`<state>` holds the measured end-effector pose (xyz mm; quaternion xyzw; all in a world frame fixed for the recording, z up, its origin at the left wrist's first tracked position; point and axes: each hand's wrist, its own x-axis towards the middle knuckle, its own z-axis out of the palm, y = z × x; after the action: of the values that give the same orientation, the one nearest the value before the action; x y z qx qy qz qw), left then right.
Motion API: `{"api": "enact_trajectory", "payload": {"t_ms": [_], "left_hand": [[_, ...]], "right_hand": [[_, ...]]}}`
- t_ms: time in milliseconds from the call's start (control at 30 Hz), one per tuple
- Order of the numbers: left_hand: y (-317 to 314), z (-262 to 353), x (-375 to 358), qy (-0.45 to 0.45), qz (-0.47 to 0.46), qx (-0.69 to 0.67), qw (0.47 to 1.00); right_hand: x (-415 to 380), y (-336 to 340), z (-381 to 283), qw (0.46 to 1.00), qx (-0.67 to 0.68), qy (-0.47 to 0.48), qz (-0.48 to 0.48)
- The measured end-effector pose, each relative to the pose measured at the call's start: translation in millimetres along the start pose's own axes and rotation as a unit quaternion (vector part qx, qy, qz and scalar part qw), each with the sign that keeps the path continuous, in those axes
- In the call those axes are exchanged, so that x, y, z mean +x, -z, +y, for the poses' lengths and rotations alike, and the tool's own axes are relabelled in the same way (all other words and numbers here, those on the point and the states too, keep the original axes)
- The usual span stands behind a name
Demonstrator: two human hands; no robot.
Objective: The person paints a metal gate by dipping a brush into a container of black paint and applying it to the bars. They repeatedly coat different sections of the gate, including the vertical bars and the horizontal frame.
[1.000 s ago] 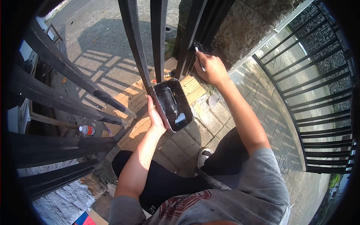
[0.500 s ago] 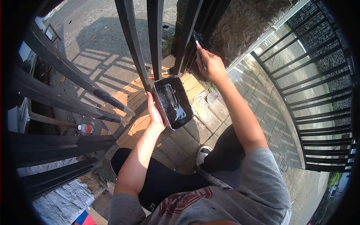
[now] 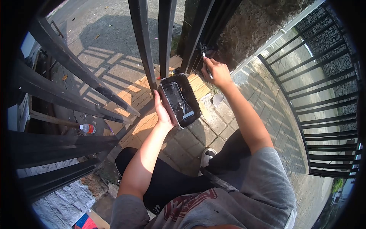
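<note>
My left hand is wrapped round the near left side of a black rectangular paint tray, tilted a little towards me. Glossy black paint pools in its lower part. Between the fingers of my right hand is a paintbrush, its pale handle pointing up and away. The brush's tip reaches a dark metal part at the foot of the stone pillar, beside the black fence bars. Shadow there hides whether the bristles touch the metal.
Upright black bars stand close beyond the tray and curve round to my left. Cardboard lies under them. A rough stone pillar rises ahead right. A plastic bottle lies left, and another black fence runs along the right.
The tray has shifted slightly up and to the right in view with my left hand. My right hand and the brush have moved slightly down; the dark metal part shows more.
</note>
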<state>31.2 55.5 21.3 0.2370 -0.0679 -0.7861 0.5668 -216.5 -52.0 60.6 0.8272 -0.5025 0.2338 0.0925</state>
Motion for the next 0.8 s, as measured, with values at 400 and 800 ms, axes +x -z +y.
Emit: {"api": "enact_trajectory", "payload": {"t_ms": [400,800], "left_hand": [[-0.9,0.9,4.8,0.003,-0.004,-0.013,1.0],[9.3,-11.0,14.8,0.005,-0.013,0.011,1.0]], "right_hand": [[-7.3,1.2,-17.8,0.998,-0.022,-0.045,-0.036],[-12.5,8.0,-14.5,0.998,0.035,0.025,0.044]]}}
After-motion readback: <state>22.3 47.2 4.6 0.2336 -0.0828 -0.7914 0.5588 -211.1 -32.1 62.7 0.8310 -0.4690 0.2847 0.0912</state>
